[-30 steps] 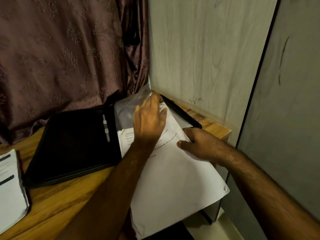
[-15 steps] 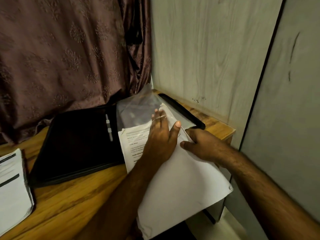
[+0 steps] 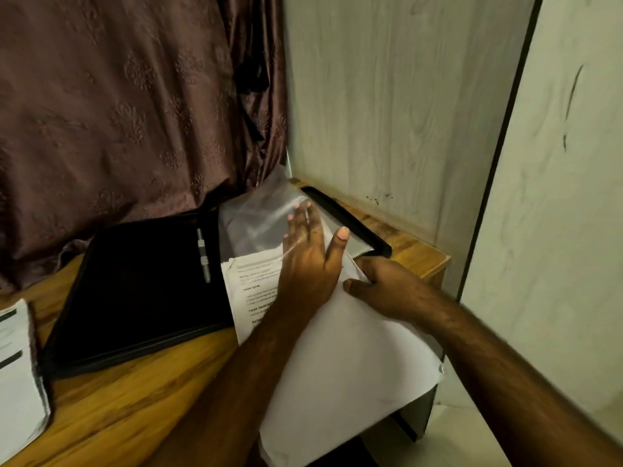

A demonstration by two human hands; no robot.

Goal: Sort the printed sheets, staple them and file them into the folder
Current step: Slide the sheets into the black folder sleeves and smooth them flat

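A person's left hand [image 3: 312, 261] lies flat on the printed sheets [image 3: 337, 348], fingers straight and close together with the thumb spread wide, its fingertips reaching onto a clear plastic sleeve [image 3: 259, 217]. The right hand [image 3: 387, 288] rests at the sheets' right edge with its thumb on top of the paper; its other fingers curl under that edge and cannot be seen clearly, so whether they pinch the paper cannot be told.

The sheets lie at the right end of a wooden table [image 3: 135, 399], their top edge partly under the sleeve's mouth, their lower part hanging past the table's front edge. Printed text shows on the top sheet left of the left hand.

The black folder [image 3: 141, 291] lies open across the back of the table, its left half bare, a metal clip [image 3: 204, 261] along its spine. The sleeve lies over its right half, in the back right corner.

A second stack of paper [image 3: 18, 382] sits at the table's left edge. A brown curtain [image 3: 118, 112] hangs behind the table, and pale wood-grain panels [image 3: 387, 96] stand along its right side.
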